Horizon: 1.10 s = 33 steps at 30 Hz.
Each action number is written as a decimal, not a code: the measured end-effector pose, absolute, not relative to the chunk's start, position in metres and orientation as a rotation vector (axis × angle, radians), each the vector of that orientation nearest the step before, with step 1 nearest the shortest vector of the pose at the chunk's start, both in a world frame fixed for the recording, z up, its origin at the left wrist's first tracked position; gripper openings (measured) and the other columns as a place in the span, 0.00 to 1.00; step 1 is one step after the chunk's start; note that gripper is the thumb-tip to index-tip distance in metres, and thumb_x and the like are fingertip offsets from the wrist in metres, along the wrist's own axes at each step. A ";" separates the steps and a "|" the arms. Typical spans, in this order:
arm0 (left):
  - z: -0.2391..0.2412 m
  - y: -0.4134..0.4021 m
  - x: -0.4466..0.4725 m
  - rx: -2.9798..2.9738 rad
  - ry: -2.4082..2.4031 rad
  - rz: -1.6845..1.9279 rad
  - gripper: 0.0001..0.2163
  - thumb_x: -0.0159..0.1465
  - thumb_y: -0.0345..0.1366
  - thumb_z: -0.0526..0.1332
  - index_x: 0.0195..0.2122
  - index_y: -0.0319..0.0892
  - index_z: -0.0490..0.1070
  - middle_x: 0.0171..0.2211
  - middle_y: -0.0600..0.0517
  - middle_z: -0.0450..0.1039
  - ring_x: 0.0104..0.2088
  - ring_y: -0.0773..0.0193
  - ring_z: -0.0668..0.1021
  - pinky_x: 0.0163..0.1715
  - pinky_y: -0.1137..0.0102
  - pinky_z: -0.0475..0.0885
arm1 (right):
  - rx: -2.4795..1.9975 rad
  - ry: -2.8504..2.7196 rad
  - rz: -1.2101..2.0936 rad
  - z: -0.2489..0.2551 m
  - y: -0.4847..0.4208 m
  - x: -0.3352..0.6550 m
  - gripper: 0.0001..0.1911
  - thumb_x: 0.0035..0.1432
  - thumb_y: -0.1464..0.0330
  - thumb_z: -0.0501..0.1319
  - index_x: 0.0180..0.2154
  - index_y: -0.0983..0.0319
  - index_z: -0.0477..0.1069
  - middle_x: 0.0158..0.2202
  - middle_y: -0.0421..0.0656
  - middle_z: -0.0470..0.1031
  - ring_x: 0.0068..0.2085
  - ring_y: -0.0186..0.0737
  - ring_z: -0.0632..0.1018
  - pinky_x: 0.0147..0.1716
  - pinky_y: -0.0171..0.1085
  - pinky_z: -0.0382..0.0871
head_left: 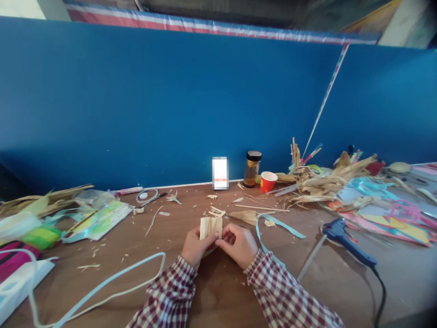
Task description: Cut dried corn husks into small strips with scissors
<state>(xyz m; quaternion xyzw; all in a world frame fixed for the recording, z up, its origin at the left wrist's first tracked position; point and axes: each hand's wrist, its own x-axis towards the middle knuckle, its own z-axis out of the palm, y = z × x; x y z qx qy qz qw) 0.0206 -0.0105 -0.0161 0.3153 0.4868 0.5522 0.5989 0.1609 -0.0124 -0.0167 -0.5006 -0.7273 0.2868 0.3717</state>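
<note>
My left hand and my right hand meet over the middle of the brown table. Both are closed on a small pale folded piece of dried husk, which stands upright between the fingertips. The left thumb and fingers pinch its left lower side, and the right fingers curl against its right edge. Checked red and white sleeves cover both forearms. Loose husk scraps lie just beyond the hands.
A blue glue gun with a black cord lies at right. A pale blue strip curls beside my right hand. A red paper cup and an amber jar stand by the blue wall. Dried husks and coloured papers crowd both sides.
</note>
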 end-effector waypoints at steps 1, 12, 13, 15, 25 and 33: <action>-0.017 -0.010 0.020 0.732 1.139 1.276 0.09 0.42 0.26 0.70 0.25 0.32 0.73 0.19 0.48 0.74 0.18 0.67 0.74 0.18 0.76 0.70 | -1.292 -1.869 0.726 -0.017 -0.012 0.161 0.09 0.49 0.62 0.61 0.27 0.62 0.68 0.22 0.39 0.71 0.23 0.33 0.70 0.23 0.31 0.61; -0.018 -0.006 0.012 0.737 1.135 1.290 0.10 0.43 0.32 0.70 0.24 0.33 0.73 0.16 0.52 0.70 0.15 0.72 0.71 0.16 0.78 0.70 | -1.372 -2.008 0.457 -0.010 -0.011 0.171 0.11 0.58 0.65 0.51 0.27 0.60 0.69 0.24 0.40 0.71 0.25 0.33 0.69 0.25 0.30 0.56; -0.017 -0.005 0.011 0.721 1.135 1.305 0.10 0.43 0.32 0.70 0.24 0.33 0.72 0.15 0.53 0.70 0.14 0.72 0.70 0.15 0.78 0.70 | -1.376 -2.009 0.451 -0.010 -0.010 0.173 0.11 0.58 0.65 0.51 0.27 0.60 0.68 0.24 0.40 0.71 0.25 0.33 0.69 0.25 0.30 0.55; -0.013 -0.004 0.008 0.663 1.137 1.348 0.09 0.43 0.30 0.70 0.23 0.34 0.72 0.14 0.54 0.69 0.14 0.72 0.70 0.15 0.78 0.70 | -1.412 -1.996 0.439 -0.010 -0.008 0.177 0.12 0.58 0.64 0.51 0.27 0.60 0.68 0.23 0.40 0.71 0.24 0.33 0.68 0.24 0.30 0.55; -0.008 0.001 -0.003 0.512 1.142 1.513 0.03 0.50 0.25 0.64 0.24 0.35 0.69 0.15 0.53 0.69 0.16 0.71 0.72 0.15 0.79 0.71 | -1.439 -2.166 0.408 -0.017 -0.012 0.169 0.10 0.54 0.62 0.57 0.26 0.59 0.72 0.26 0.40 0.74 0.28 0.35 0.72 0.26 0.31 0.57; -0.008 0.002 -0.002 0.520 1.070 1.498 0.04 0.52 0.24 0.61 0.27 0.35 0.67 0.18 0.53 0.70 0.21 0.68 0.75 0.19 0.77 0.73 | -1.316 -2.195 0.359 -0.019 -0.015 0.166 0.07 0.56 0.67 0.55 0.31 0.58 0.72 0.31 0.40 0.75 0.34 0.37 0.74 0.33 0.33 0.62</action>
